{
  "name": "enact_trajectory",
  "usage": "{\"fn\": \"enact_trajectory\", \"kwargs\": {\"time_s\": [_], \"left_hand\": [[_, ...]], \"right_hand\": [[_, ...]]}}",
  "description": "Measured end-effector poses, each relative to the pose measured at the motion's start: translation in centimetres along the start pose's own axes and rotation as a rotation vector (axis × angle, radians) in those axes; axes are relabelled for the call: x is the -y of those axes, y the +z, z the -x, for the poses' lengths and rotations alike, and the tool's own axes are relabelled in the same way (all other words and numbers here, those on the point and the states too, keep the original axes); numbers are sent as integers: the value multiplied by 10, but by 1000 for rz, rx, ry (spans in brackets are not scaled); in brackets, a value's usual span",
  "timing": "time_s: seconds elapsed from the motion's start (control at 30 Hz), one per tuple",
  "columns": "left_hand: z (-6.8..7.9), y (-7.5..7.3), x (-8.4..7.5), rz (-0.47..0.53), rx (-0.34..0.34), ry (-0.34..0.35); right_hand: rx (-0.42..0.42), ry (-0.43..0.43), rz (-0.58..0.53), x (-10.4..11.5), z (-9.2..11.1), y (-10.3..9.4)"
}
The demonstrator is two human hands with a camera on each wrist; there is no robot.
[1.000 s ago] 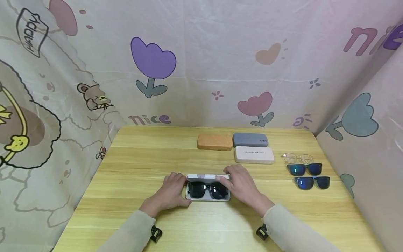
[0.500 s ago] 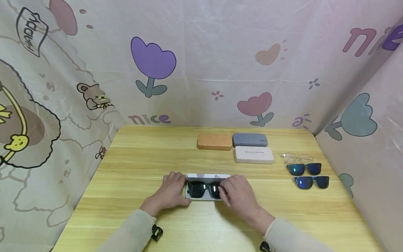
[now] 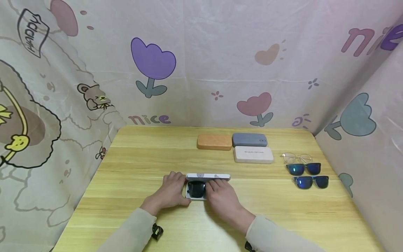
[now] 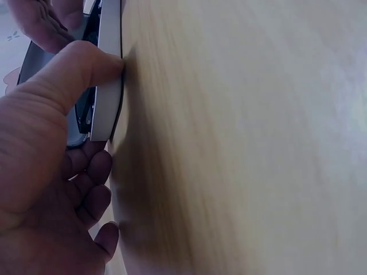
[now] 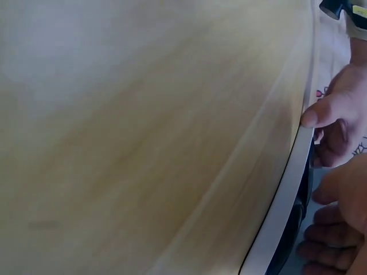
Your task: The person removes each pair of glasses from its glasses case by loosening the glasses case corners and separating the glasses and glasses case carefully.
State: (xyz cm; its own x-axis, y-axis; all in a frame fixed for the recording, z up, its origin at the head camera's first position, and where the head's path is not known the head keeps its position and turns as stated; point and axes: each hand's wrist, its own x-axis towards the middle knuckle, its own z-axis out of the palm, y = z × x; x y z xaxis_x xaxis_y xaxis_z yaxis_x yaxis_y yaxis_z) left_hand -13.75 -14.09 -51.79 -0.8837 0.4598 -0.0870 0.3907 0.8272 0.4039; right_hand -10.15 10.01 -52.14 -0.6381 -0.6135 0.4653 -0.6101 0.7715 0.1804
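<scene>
A white glasses case (image 3: 192, 176) with a printed lid lies raised open near the table's middle. Inside it rest black sunglasses (image 3: 197, 189), the left lens showing. My left hand (image 3: 172, 190) grips the case's left end, thumb on the front wall and fingers behind, as the left wrist view (image 4: 109, 86) also has it. Over the right half of the case reaches my right hand (image 3: 221, 199), its fingers down inside below the lid and covering the right lens. Whether these fingers pinch the sunglasses I cannot tell.
Behind are an orange case (image 3: 214, 142), a blue-grey case (image 3: 250, 140) and a white lettered case (image 3: 253, 155). Thin-rimmed glasses (image 3: 297, 158), green-blue sunglasses (image 3: 303, 169) and blue-lensed sunglasses (image 3: 311, 182) line the right side of the wooden table (image 3: 141, 150).
My right hand has left the lid's right corner and moved down and left over the sunglasses, ending near their bridge. The left hand keeps its grip on the case.
</scene>
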Motion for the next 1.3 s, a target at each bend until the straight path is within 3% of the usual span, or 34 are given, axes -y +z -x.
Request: {"fn": "enact_trajectory", "kwargs": {"time_s": [0.13, 0.5, 0.87, 1.3], "left_hand": [[0, 0, -1, 7, 2, -5], [0, 2, 1, 9, -5, -1], [0, 3, 2, 4, -25, 19], [0, 4, 4, 21, -33, 26]], "right_hand": [[62, 41, 51, 5, -4, 3], [100, 90, 91, 11, -10, 7], [26, 94, 138, 18, -10, 1], [-8, 95, 62, 9, -4, -14]]}}
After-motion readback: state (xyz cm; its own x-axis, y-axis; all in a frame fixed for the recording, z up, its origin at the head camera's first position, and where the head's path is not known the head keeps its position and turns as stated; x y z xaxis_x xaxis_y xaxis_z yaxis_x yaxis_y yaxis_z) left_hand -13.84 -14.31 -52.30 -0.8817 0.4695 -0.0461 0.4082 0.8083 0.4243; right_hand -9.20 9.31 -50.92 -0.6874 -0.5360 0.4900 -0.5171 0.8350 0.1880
